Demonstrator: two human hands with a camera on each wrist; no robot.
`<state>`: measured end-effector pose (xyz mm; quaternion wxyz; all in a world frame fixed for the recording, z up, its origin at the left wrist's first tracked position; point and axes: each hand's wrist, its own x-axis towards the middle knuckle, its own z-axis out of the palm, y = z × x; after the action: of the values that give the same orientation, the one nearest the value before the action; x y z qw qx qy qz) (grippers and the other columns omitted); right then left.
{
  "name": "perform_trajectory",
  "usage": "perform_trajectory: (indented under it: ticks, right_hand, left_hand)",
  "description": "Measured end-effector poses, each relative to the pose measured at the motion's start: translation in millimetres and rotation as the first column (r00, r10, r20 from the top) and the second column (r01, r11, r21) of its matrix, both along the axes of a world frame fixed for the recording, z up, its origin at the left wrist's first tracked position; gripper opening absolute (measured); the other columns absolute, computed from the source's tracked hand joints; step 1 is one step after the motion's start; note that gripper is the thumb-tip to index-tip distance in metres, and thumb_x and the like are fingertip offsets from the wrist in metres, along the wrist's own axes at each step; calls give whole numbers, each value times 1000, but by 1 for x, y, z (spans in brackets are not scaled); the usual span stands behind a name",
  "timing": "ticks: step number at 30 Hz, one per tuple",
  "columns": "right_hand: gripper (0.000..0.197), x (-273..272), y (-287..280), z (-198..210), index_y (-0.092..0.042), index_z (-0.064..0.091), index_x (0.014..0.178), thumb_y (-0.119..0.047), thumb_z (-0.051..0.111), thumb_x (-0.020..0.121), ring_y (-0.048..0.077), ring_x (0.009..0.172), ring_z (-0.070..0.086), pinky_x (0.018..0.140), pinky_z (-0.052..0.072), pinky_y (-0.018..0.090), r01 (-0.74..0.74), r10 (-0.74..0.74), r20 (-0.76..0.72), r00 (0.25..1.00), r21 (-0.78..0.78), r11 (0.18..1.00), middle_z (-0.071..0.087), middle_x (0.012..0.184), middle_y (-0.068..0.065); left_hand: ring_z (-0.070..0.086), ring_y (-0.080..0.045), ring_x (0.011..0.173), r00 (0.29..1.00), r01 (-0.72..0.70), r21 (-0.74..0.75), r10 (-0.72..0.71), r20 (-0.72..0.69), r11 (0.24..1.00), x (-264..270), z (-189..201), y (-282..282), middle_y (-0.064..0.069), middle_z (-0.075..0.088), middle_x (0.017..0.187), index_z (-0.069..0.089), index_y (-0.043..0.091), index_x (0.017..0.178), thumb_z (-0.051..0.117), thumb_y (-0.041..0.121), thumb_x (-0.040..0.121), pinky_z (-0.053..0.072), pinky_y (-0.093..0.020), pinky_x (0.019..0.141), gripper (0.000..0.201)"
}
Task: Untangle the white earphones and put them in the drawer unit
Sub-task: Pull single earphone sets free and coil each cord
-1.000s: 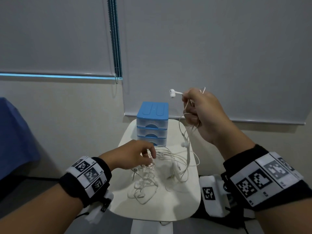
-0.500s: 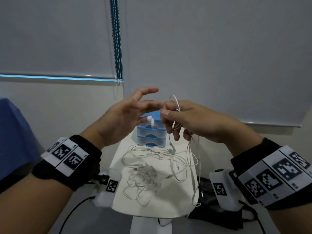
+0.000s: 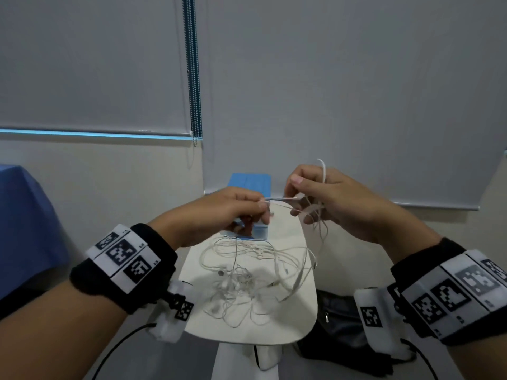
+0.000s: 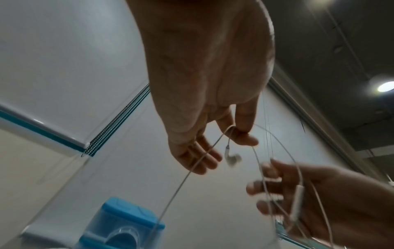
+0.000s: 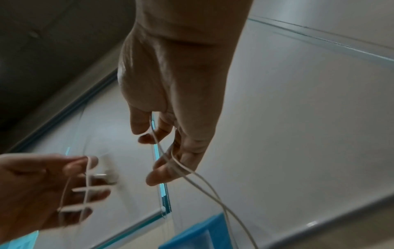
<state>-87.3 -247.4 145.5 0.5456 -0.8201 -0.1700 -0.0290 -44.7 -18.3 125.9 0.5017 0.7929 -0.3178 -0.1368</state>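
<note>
Left hand is pinching a thin white earphone cord btwn thumb + forefinger, an earbud dangling just below. Right hand pinches the same cord, w/ loops draped over its curled fingers. Rest of the white earphones lie tangled on the small white table; blue plastic drawer unit sits at its far end.

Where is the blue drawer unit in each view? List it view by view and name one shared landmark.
Head: drawer unit centre, at the table's far end, partly behind the left hand.
Left wrist: bottom, left of centre.
Right wrist: bottom edge, centre.
Shared landmark: the beaded blind chain.
</note>
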Motion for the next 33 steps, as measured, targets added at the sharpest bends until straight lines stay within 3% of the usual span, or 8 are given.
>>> perform_trajectory:
  ticks: [5,10,15,19,22,25,30,33]
  right_hand:
    - [19,2,-17,-21,-14,59,93,-32,64,99,22,91,70,74,54,33,78,-49,-168,985,171,982,71,105,4]
    - [52,9,-32,-40,7,68,99,-43,75,85,19,95,69,87,49,38,110,-143,-333,932,-115,987,75,94,0]
    - [65,14,-37,-41,-10,80,78,-72,63,84,17,96,57,90,43,36,247,-558,-157,815,-777,579,68,103,-2]
    - [33,0,-12,-35,-29,75,112,-48,77,85,12,120,61,102,44,37,96,-148,-219,964,-231,968,73,118,-13]
    - [52,-8,24,-33,-36,62,132,-25,79,85,3,130,55,109,43,31,-298,262,-297,918,-84,951,64,135,-17]
    - [20,3,46,-40,-16,69,115,-28,65,100,3,103,62,95,45,26,-298,230,-240,943,-302,906,71,113,-12]
    - [31,22,16,-33,-8,68,95,-32,51,107,7,84,67,87,49,38,-16,-35,-139,990,-351,936,80,96,4]
    - [35,28,-7,-20,-7,62,85,-30,49,107,17,71,66,86,52,42,256,-254,31,967,-139,957,76,73,7]
  left_hand:
    - [66,-9,101,953,-203,-118,224,203,972,1,24,12,3,74,95,66,16,75,54,18,104,45,-33,94,32]
    - [56,-20,54,912,-308,-329,376,166,892,0,53,18,-7,57,60,60,8,75,45,11,104,51,-37,73,33]
    - [31,-16,49,952,-218,-270,265,154,938,-13,71,17,0,35,58,67,2,87,47,13,106,46,-26,52,30]
    - [25,-14,49,959,-164,-250,214,185,954,-20,74,2,-1,27,59,69,-5,97,46,12,107,37,-23,45,30]
    - [24,-12,48,952,-171,-245,224,207,954,-22,77,-5,0,26,59,70,-5,99,47,12,107,33,-22,43,29]
    - [20,-11,47,947,-182,-310,251,201,933,-22,83,2,1,22,59,70,-1,95,48,11,106,29,-20,41,28]
    - [18,-13,49,883,-253,-413,383,270,875,-17,94,41,-1,22,60,71,4,84,55,13,99,20,-21,44,24]
    - [33,-12,44,945,-228,-166,259,201,960,-16,88,65,-3,39,58,78,13,96,74,56,76,38,-23,45,48]
